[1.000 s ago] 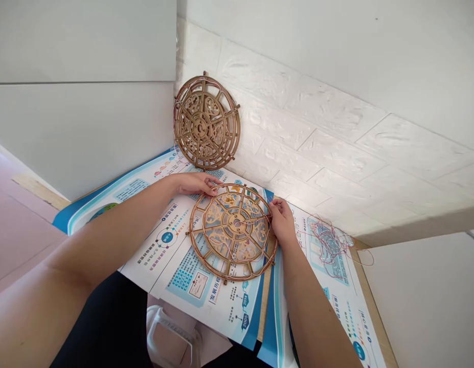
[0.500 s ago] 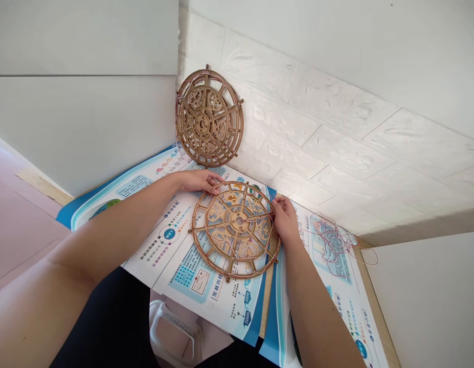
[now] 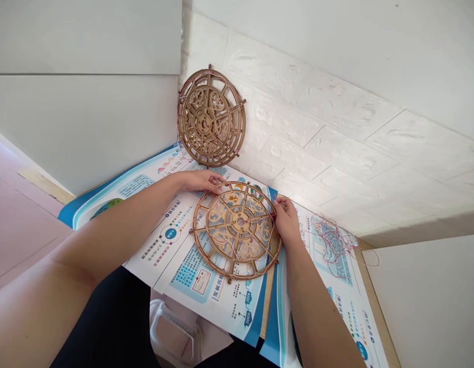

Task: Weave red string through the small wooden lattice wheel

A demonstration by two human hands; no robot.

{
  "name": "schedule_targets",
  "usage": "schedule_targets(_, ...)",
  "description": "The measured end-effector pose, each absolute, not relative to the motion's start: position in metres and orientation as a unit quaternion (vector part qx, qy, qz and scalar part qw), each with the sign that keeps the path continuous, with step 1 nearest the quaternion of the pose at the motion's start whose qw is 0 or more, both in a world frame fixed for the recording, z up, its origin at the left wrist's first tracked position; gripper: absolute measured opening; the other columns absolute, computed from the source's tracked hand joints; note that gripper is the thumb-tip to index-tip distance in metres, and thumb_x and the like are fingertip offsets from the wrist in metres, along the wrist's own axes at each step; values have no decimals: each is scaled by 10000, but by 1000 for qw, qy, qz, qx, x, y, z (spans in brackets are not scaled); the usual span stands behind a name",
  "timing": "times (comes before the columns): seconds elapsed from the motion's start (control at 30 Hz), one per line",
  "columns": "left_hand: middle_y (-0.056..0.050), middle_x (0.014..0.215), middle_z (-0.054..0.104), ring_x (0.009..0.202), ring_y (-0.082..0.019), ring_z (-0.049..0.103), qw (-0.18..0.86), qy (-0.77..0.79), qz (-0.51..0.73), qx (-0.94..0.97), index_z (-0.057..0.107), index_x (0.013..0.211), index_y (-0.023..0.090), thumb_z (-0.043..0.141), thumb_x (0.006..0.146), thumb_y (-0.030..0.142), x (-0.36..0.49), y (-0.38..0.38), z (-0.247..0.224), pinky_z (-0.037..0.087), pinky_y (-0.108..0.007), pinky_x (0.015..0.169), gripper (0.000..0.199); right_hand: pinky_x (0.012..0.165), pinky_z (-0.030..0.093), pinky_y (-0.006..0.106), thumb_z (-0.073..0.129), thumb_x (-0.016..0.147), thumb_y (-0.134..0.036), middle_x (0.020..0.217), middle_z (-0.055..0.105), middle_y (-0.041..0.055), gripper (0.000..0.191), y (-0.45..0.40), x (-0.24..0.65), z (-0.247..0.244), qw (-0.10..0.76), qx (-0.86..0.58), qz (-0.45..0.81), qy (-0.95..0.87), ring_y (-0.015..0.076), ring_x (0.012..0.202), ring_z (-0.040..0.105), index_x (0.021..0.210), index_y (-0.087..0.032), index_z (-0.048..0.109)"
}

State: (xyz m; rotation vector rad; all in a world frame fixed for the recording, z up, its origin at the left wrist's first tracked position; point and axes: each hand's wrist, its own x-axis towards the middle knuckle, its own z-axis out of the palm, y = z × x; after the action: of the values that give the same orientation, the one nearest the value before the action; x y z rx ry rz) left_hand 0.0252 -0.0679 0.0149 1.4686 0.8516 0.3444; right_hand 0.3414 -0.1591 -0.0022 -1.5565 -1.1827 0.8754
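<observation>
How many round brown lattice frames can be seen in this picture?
At least 3: one round frame over the printed sheets, between the left hand and right hand; at least two in the stack leaning against the wall. More may be hidden there.

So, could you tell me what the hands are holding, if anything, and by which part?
A round openwork frame, by its outer rim: left hand at the upper left, right hand at the right.

Disc (image 3: 234,223): far rim partly hidden by left hand (image 3: 201,182).
Right hand (image 3: 286,220): perhaps pinching something; I can't make it out.
Wire tangle (image 3: 332,239): too fine for me to trace.
Stool (image 3: 154,327): partly hidden.
</observation>
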Motion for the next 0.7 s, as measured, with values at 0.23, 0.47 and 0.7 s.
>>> schedule_targets(0.23,-58,1077,747,995,-238,695,643,352,143,665,699,1212,203,880,703,381,27,-70,19,524,-302,877,569,593,439,323,710,760,-563,710,566,-32,382,-160,341,-2,476,-641,354,-488,179,616,539,917,-256,548)
schedule_targets(0.47,-45,1012,747,990,-238,691,633,356,145,672,687,1232,203,887,698,337,25,-67,16,508,-292,864,586,578,432,316,718,750,-572,703,562,-35,397,-160,341,-1,478,-639,357,-485,173,602,527,917,-257,544)
schedule_targets(0.7,-55,1010,747,995,-247,688,637,351,137,672,692,1186,202,891,692,346,25,-66,16,505,-308,884,552,589,429,317,716,763,-550,723,566,-37,377,-161,341,-1,479,-635,362,-485,168,603,526,923,-256,542)
